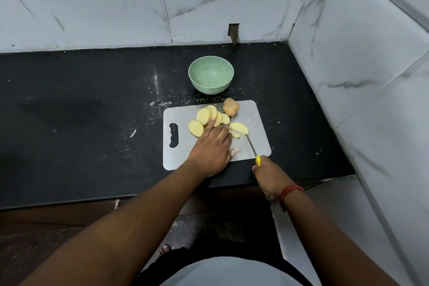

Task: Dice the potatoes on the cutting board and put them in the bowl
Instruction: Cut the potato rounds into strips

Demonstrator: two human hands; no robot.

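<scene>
A grey cutting board (257,121) lies on the black counter. Several yellow potato slices (204,115) are fanned out on it, and a whole unpeeled potato (231,107) sits at its far edge. My left hand (212,146) lies flat on the board, its forefinger stretched out onto the slices. My right hand (270,175) grips the yellow handle of a knife (251,146), whose blade runs up to a slice (239,128) and a few cut strips beside my left hand. An empty green bowl (210,75) stands behind the board.
The black counter (81,111) stretches to the left, with white crumbs scattered around the board. Marble-tiled walls (348,53) close in behind and on the right. The counter's front edge runs just below the board.
</scene>
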